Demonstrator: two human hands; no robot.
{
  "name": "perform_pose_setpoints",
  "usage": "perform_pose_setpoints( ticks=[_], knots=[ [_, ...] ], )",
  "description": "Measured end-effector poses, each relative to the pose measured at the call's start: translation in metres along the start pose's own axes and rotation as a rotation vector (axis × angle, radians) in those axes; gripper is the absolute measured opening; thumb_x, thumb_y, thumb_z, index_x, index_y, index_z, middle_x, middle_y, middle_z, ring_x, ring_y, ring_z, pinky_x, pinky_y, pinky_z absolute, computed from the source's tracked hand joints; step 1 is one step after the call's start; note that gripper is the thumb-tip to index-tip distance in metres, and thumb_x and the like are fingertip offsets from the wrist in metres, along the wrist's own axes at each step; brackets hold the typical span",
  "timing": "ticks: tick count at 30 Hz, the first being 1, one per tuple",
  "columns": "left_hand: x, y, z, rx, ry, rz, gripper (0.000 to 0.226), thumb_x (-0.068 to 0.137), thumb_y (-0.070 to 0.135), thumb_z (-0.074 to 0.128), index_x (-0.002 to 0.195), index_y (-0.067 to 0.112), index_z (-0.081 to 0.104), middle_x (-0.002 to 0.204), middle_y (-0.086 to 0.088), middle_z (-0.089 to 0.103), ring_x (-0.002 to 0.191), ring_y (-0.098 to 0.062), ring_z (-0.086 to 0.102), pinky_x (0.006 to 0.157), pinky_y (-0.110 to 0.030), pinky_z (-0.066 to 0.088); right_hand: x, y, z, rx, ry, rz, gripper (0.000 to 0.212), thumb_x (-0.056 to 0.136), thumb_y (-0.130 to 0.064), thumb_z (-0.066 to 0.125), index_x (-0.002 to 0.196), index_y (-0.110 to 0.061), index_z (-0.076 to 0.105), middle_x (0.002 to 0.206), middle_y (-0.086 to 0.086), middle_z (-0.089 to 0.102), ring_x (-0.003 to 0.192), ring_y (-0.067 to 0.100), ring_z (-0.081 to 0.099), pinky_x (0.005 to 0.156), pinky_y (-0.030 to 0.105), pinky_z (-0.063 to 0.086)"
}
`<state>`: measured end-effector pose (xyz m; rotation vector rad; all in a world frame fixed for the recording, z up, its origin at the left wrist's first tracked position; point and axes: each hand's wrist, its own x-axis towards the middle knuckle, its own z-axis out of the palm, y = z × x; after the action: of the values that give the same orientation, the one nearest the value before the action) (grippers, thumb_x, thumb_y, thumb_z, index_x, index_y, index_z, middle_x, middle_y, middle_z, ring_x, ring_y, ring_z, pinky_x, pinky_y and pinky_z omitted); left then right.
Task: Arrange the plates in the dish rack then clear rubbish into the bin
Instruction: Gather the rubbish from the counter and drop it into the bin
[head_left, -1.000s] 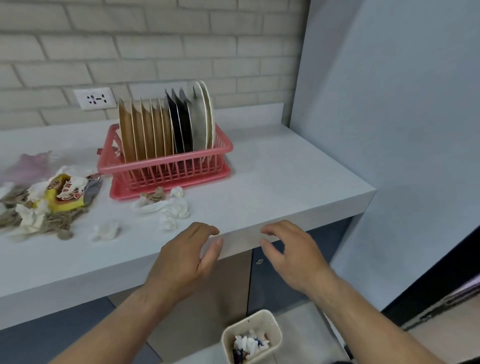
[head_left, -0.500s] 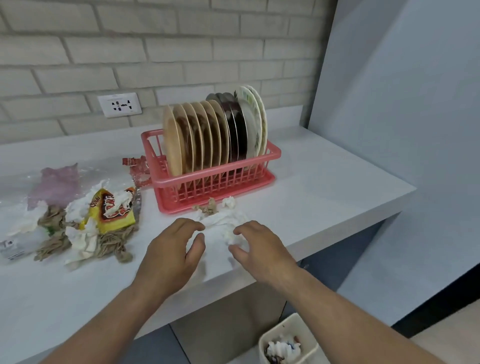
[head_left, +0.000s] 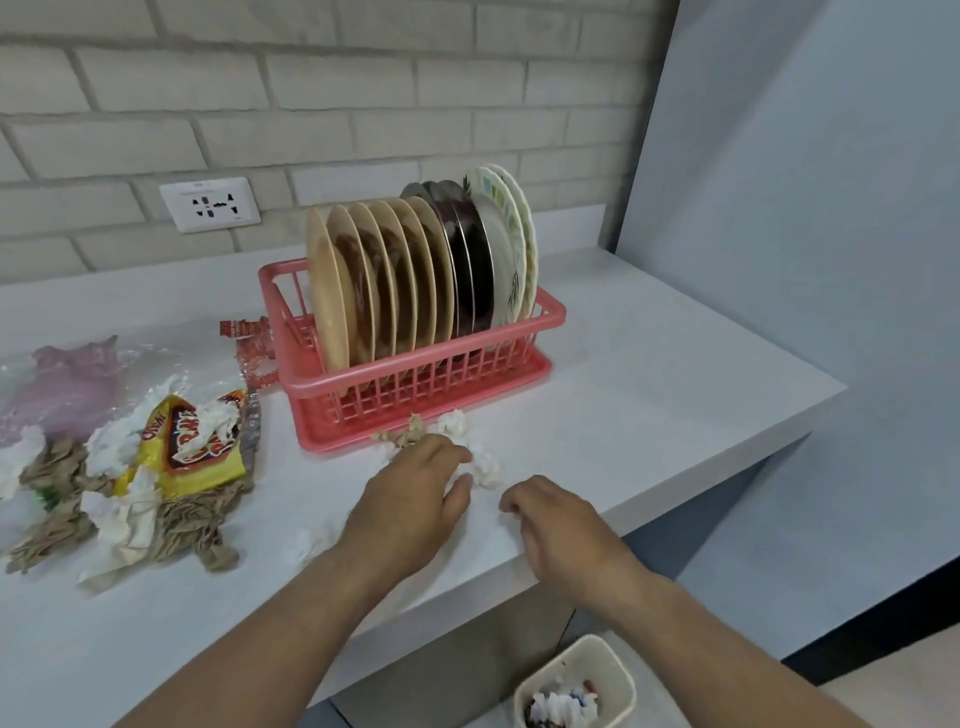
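The left hand (head_left: 410, 512) lies palm-down, fingers together over crumpled white tissue (head_left: 482, 460), grip unclear. The right hand (head_left: 566, 525) is beside it, fingers loosely curled, empty. A pink plastic dish rack (head_left: 363, 376) stands just behind.

Yellow wrapper (head_left: 192, 447): large red-and-white lettering, crumpled, not legible. Red wrapper (head_left: 244, 332) and wall socket (head_left: 210, 203): markings too small to read.

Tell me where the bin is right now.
Head view, bottom right: the cream bin sits on the floor below the white counter and its front edge, lower than the right hand, with crumpled rubbish inside.
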<state>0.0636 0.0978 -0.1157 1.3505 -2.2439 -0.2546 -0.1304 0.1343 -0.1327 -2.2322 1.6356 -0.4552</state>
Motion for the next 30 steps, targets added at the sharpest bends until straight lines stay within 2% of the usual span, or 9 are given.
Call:
perform_pose_setpoints(
  ticks=[3, 7, 10, 13, 18, 22, 24, 26, 30],
  knots=[
    [0.027, 0.016, 0.023, 0.150, -0.125, -0.010, 0.036, 0.095, 0.041, 0.042, 0.127, 0.025, 0.050, 0.129, 0.007, 0.047, 0.106, -0.018, 0.055, 0.082, -0.036, 0.051, 0.000, 0.030, -0.025, 0.050, 0.064, 0.044, 0.027, 0.098, -0.009, 0.038, 0.118, -0.018, 0.054, 0.107, -0.010, 0.050, 0.097, 0.009, 0.050, 0.084, 0.015, 0.037],
    [0.043, 0.027, 0.044, 0.320, -0.213, -0.058, 0.033, 0.097, 0.040, 0.033, 0.113, 0.018, 0.052, 0.110, -0.001, 0.052, 0.091, -0.021, 0.055, 0.069, -0.036, 0.048, 0.007, 0.057, -0.043, 0.131, 0.157, 0.087, 0.023, 0.103, -0.024, 0.036, 0.115, -0.023, 0.056, 0.102, -0.017, 0.055, 0.095, 0.002, 0.052, 0.082, 0.014, 0.037],
    [0.044, 0.037, 0.059, 0.281, -0.251, 0.006, 0.036, 0.096, 0.045, 0.032, 0.113, 0.020, 0.051, 0.102, 0.000, 0.050, 0.087, -0.019, 0.051, 0.070, -0.037, 0.047, 0.020, 0.080, -0.051, 0.206, 0.158, 0.145, 0.018, 0.100, -0.041, 0.040, 0.100, -0.032, 0.056, 0.076, -0.016, 0.057, 0.070, -0.002, 0.054, 0.060, 0.012, 0.038],
    [0.043, 0.041, 0.064, 0.255, -0.290, 0.038, 0.040, 0.094, 0.054, 0.036, 0.110, 0.021, 0.052, 0.102, 0.003, 0.052, 0.090, -0.016, 0.048, 0.072, -0.031, 0.042, 0.038, 0.098, -0.057, 0.305, 0.125, 0.212, 0.021, 0.095, -0.051, 0.047, 0.086, -0.036, 0.059, 0.065, -0.006, 0.060, 0.055, 0.003, 0.053, 0.050, 0.014, 0.039],
    [0.032, 0.040, 0.053, 0.177, -0.184, 0.087, 0.034, 0.091, 0.048, 0.048, 0.090, 0.016, 0.060, 0.093, 0.004, 0.050, 0.081, -0.013, 0.047, 0.071, -0.029, 0.044, 0.072, 0.097, -0.051, 0.274, -0.025, 0.131, 0.015, 0.089, -0.051, 0.057, 0.086, -0.037, 0.062, 0.072, -0.008, 0.064, 0.065, 0.008, 0.060, 0.059, 0.021, 0.047],
    [0.028, 0.036, 0.034, 0.141, -0.045, 0.007, 0.021, 0.094, 0.038, 0.048, 0.093, 0.019, 0.056, 0.095, 0.005, 0.060, 0.076, -0.015, 0.058, 0.069, -0.029, 0.049, 0.100, 0.071, -0.043, 0.195, -0.022, -0.039, 0.019, 0.093, -0.043, 0.054, 0.110, -0.038, 0.061, 0.077, -0.014, 0.060, 0.074, 0.002, 0.056, 0.068, 0.024, 0.043],
    [0.026, 0.032, 0.023, 0.210, -0.002, -0.030, 0.018, 0.094, 0.029, 0.054, 0.110, 0.022, 0.058, 0.096, 0.004, 0.068, 0.077, -0.016, 0.062, 0.068, -0.027, 0.051, 0.112, 0.055, -0.040, 0.145, -0.025, -0.129, 0.027, 0.095, -0.038, 0.051, 0.122, -0.039, 0.056, 0.097, -0.015, 0.060, 0.086, 0.003, 0.054, 0.078, 0.026, 0.044],
    [0.025, 0.024, 0.010, 0.262, 0.019, -0.036, 0.037, 0.085, 0.015, 0.067, 0.121, 0.023, 0.059, 0.094, 0.001, 0.072, 0.074, -0.021, 0.067, 0.064, -0.029, 0.054, 0.122, 0.042, -0.036, 0.077, -0.074, -0.196, 0.035, 0.097, -0.036, 0.047, 0.131, -0.041, 0.047, 0.122, -0.008, 0.057, 0.105, 0.015, 0.054, 0.088, 0.033, 0.046],
    [0.030, 0.005, -0.020, 0.327, 0.080, -0.065, 0.020, 0.085, 0.018, 0.068, 0.104, 0.025, 0.068, 0.091, 0.003, 0.072, 0.076, -0.020, 0.068, 0.062, -0.030, 0.054, 0.132, 0.029, -0.027, -0.055, -0.154, -0.214, 0.041, 0.098, -0.037, 0.044, 0.139, -0.042, 0.040, 0.136, 0.000, 0.048, 0.119, 0.026, 0.049, 0.095, 0.039, 0.045]
  ],
)
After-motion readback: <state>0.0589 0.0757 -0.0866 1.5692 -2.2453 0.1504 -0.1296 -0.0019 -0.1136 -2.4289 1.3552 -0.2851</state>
